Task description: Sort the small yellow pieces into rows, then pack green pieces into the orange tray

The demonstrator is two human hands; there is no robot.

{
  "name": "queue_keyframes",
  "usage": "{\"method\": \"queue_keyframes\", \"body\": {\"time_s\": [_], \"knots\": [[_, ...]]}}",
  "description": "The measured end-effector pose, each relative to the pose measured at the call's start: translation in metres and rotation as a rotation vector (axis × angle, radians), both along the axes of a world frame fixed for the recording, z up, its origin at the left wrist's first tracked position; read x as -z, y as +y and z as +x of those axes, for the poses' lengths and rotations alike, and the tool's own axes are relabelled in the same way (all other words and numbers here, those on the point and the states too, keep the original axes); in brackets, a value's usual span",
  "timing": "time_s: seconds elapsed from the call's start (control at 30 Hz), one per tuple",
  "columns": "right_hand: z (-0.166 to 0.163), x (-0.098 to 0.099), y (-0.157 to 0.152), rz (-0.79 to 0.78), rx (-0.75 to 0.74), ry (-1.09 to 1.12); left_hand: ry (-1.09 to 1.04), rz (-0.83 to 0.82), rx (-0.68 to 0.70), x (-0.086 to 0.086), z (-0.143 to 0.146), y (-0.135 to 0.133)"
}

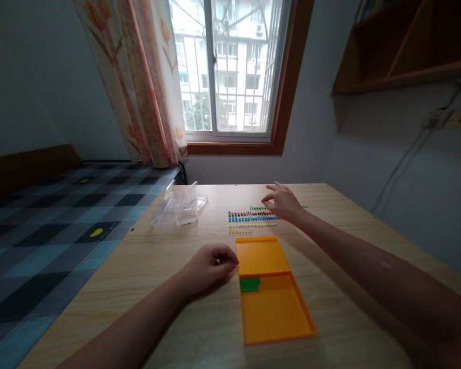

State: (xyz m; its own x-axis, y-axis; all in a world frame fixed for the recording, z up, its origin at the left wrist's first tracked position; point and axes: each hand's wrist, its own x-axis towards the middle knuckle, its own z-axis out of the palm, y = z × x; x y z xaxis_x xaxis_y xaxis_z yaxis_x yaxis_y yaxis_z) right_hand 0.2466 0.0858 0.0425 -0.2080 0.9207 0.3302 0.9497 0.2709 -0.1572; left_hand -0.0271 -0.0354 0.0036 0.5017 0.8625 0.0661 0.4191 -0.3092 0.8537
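Observation:
An orange tray (288, 328) lies on the wooden table (146, 266) in front of me, with a small green piece (249, 284) in its near compartment's left corner. My left hand (209, 266) rests curled on the table against the tray's left edge. My right hand (282, 201) reaches out over rows of tiny coloured pieces (249, 218), green, dark, blue and yellow, with thumb and forefinger pinched near the green row. I cannot make out whether anything is between those fingers.
A clear plastic box (180, 207) with an open lid stands at the table's far left. A bed with a checked cover (54, 225) adjoins the table on the left. A window, curtain and wall shelf lie beyond.

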Motion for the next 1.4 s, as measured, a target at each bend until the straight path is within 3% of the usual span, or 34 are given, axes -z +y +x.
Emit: {"method": "queue_keyframes", "body": {"time_s": [0.17,0.4,0.83,1.4], "knots": [[-0.025,0.009,0.042,-0.094,0.073,-0.054,-0.037,-0.032,-0.007,0.002,0.0,-0.001],[-0.043,0.016,0.064,-0.169,0.119,-0.143,-0.071,-0.075,-0.007,0.004,0.002,-0.002],[-0.058,0.018,0.064,-0.245,0.118,-0.202,-0.082,-0.068,-0.002,0.003,0.002,-0.002],[-0.075,0.022,0.057,-0.173,-0.062,-0.27,-0.084,-0.057,0.013,0.005,0.002,-0.001]]}}
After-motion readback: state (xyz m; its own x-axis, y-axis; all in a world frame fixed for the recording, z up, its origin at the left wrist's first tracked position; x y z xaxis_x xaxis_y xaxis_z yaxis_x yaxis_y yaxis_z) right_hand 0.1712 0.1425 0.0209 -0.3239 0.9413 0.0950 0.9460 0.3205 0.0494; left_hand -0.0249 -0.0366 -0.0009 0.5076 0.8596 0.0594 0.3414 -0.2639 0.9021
